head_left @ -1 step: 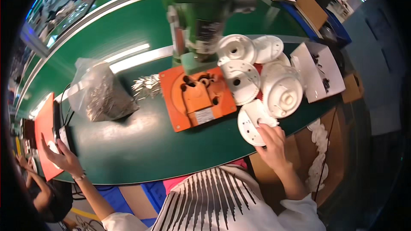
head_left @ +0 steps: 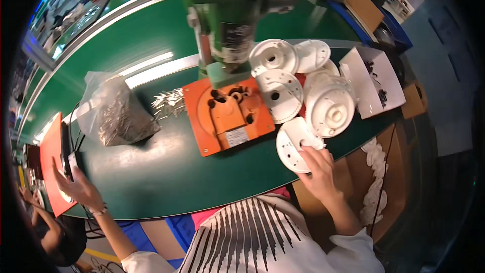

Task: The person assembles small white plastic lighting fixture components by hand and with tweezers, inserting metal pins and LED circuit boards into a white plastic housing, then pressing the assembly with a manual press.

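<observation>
At the near right edge of the green surface [head_left: 192,182]: one white disc [head_left: 289,146], pierced with holes, just beside a heap of white discs [head_left: 331,103]. Right grip [head_left: 319,174]: closed on the single disc, fingers over its face at the near right rim. Left grip [head_left: 83,189]: open, fingers spread, nothing visibly held, in front of an orange panel [head_left: 50,141]; contact cannot be told.

Progress, as judged: partway through a batch. One disc in hand, apart from the orange fixture [head_left: 202,121]; its handling unfinished. Which heaped discs are finished cannot be told.

Obstructions: the heap, overlapping, crowds the fixture's right side; a green machine [head_left: 222,12] overhangs its far edge, limiting access from above.

Left of fixture: loose metal pins [head_left: 169,103]; a clear bag [head_left: 121,116] of similar pieces.

Right of heap: a white box [head_left: 356,83], small dark parts [head_left: 382,96] inside. Below: a carton [head_left: 396,172], white pieces [head_left: 375,197] within.

Far left: another person's hand [head_left: 29,196].
</observation>
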